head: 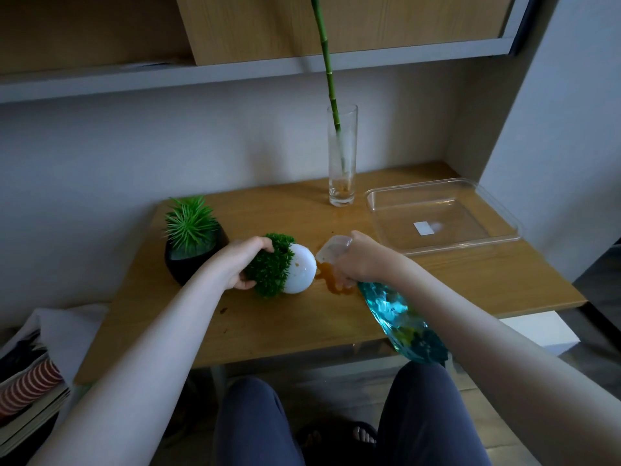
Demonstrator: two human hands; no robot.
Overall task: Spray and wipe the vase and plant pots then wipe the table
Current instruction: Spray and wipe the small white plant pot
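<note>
I'm looking down at the wooden table (268, 331) and the left hand (243, 264) has the white pot (300, 272) tipped over on its side, fingers and thumb curled round the tuft of green moss-like foliage (270, 269) that fills its mouth, so the round glossy base points to the right, at the sprayer. The pot sits near the middle of the table; whether it rests on the wood or is held just above it I can't tell. It is smooth and ball-shaped, with a few small brown flecks on the side facing the nozzle. My right hand (363, 260) is clenched round the neck of the spray bottle (400, 317), its clear trigger head (332, 250) almost touching the pot's base, the blue faceted body slanting back toward me past the table's front edge. Just under that hand there's a brown spill (331, 280) on the wood, right beside the pot. To the left, near the wall, stands a black round pot (188, 267) with a spiky green plant (190, 223), upright, close to the left wrist. At the back stands the tall clear glass vase (342, 163) holding a bamboo stem (327, 72), with brownish residue in its bottom. Right of the vase lies a clear plastic tray (497, 210).
</note>
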